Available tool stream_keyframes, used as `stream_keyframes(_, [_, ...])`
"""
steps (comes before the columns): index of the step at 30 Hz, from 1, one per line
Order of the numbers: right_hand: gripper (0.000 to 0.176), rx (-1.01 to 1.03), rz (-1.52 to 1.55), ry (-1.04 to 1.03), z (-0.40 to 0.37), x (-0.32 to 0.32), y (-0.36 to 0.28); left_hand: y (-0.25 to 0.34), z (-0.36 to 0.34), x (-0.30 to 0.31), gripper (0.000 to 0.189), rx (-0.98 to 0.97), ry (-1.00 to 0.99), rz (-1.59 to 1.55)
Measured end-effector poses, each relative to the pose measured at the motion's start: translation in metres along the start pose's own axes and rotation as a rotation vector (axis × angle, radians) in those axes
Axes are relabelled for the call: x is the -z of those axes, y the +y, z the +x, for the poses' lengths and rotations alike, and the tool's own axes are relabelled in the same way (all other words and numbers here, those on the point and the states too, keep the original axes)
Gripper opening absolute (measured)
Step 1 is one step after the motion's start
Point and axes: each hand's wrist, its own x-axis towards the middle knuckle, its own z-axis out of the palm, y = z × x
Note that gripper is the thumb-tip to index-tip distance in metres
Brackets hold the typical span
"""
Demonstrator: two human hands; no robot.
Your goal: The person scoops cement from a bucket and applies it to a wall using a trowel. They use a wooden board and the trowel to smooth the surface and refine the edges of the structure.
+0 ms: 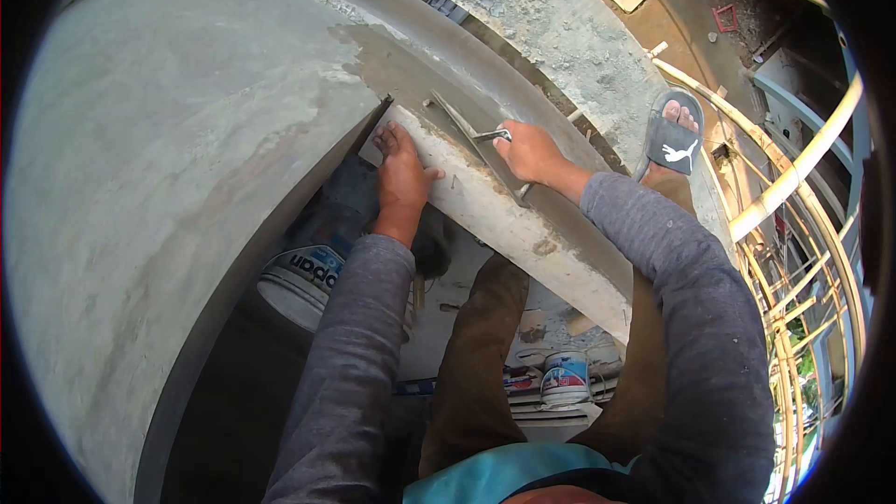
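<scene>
My right hand [530, 154] is closed round the handle of a plastering trowel [464, 131]. Its long flat blade lies against the wet cement strip [579, 224] along the curved ledge. My left hand [402, 177] grips a long pale board [504, 215] near its upper end, the thumb stretched across its face. The board runs along the inner side of the cement strip, down toward my right leg. Darker damp cement [378, 51] shows just beyond the board's upper end.
A broad grey cement surface [187, 131] fills the left. Inside the opening below are a white bucket [294, 289] and a smaller paint can [565, 378]. My sandalled foot [674, 135] rests on the rough outer ledge [532, 9]. Bamboo scaffolding [793, 177] stands at the right, above a drop.
</scene>
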Motion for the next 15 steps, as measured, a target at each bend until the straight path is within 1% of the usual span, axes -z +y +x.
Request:
stream_keyframes(2, [0.027,0.05,-0.011,-0.025,0.016,0.014,-0.034,0.002,0.001,0.0,0.119,0.007,-0.019,0.008])
stream_keyframes(3, [0.027,0.044,-0.014,-0.03,0.017,0.018,-0.047,0.001,0.0,-0.002,0.119,0.007,-0.026,0.003])
stream_keyframes(5, [0.027,0.117,0.006,-0.003,0.02,0.027,-0.065,0.002,0.003,-0.001,0.119,0.005,-0.033,0.017])
stream_keyframes(7, [0.028,0.158,0.036,0.016,0.023,0.031,-0.065,0.004,0.003,0.001,0.118,0.005,-0.035,0.015])
stream_keyframes(9, [0.028,0.135,0.122,-0.059,0.023,0.047,-0.068,0.003,0.002,0.002,0.118,0.011,-0.034,0.013])
stream_keyframes(10, [0.028,0.117,0.11,-0.035,0.028,0.044,-0.063,0.002,0.001,0.001,0.118,0.002,-0.029,0.013])
stream_keyframes(14, [0.027,0.125,0.046,-0.019,0.041,0.013,-0.042,-0.002,0.002,-0.005,0.118,-0.017,0.022,0.011])
stream_keyframes(15, [0.027,0.222,0.032,0.076,0.041,-0.003,-0.034,-0.003,0.003,-0.007,0.118,-0.015,0.016,0.012])
